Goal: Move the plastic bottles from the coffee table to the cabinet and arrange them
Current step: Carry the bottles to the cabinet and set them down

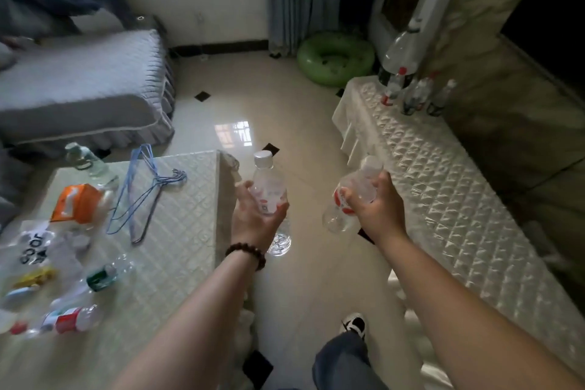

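**Both hands loaded, mid-carry: risk is the set-down**

Left hand (258, 215) fingers wrapped round an upright bottle (269, 190), centre frame over the floor. Right hand (373, 203) clamped on a tilted bottle (351, 196), just short of the cabinet (443, 199). Placed group (411, 89) stands tight at upper right, so setting these in close could topple it. Empties are light and slick; they may tip on the quilted cover. More bottles (72, 320) lie on the table (177, 199), lower left
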The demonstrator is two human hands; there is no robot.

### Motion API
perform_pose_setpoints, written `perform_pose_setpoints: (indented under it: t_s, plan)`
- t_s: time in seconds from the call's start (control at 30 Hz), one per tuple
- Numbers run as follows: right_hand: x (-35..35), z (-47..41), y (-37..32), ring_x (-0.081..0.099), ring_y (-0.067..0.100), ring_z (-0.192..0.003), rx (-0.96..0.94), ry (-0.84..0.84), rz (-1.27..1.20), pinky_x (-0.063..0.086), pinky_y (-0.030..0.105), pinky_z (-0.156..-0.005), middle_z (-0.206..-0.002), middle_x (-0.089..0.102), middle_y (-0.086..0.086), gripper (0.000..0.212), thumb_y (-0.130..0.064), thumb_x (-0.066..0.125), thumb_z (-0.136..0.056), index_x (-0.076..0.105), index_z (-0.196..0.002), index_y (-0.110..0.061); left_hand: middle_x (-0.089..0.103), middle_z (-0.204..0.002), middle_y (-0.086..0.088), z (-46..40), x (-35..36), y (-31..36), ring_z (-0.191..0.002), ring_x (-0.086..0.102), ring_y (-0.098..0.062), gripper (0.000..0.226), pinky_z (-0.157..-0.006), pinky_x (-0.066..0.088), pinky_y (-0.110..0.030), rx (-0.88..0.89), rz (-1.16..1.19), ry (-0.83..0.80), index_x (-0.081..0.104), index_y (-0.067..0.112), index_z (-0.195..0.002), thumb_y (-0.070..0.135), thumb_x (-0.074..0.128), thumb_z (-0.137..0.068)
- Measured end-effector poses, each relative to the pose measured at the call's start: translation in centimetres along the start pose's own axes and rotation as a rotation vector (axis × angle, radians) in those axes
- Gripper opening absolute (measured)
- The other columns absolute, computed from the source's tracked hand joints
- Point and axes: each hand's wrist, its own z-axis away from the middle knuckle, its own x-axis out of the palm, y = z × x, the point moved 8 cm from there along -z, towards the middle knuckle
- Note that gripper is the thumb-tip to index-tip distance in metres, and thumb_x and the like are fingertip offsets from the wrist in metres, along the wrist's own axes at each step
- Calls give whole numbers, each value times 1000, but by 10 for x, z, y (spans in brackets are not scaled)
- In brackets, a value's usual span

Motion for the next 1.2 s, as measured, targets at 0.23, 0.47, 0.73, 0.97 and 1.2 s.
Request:
perform_pose_setpoints:
  t_s: [0.23,0.47,0.73,0.97,1.2]
  plan:
    - [-67,-87,67,58,23,-106,101,82,-46,40,25,-81,-116,62,7,54,-38,76,-76,50,-116,-13,58,-95,5,-50,127,70,-86,64,-19,73,-79,47,-27,51,-21,-142,35,17,-127,35,79,-72]
    - [-128,-165,112,56,18,-98,149,132,-22,39,25,-78,-112,60,2,48,-41,73,-78,48,-113,-19,63,-112,-5,-88,233,129,-89,62,-19,77,-80,47,-27,69,-15,-226,33,18,-129,37,79,-71]
    - [-173,-225,153,60,19,-98,222,249,-41,43,26,-79,-109,64,0,47,-40,74,-77,50,-113,-24,53,-110,1,-129,326,176,-91,58,-15,79,-77,46,-25,107,21,-369,30,18,-132,27,81,-71]
    - [-173,-292,188,60,21,-103,330,305,-20,44,29,-81,-114,63,2,52,-42,73,-76,50,-118,-21,61,-111,-2,-195,402,185,-90,61,-16,80,-77,52,-28,120,-49,-463,32,22,-132,32,81,-70]
    - [-159,-385,199,58,20,-112,452,421,-20,48,36,-90,-120,62,0,58,-46,74,-75,50,-122,-25,65,-111,-1,-293,475,206,-87,64,-18,73,-75,55,-34,186,-165,-593,32,30,-127,41,78,-71]
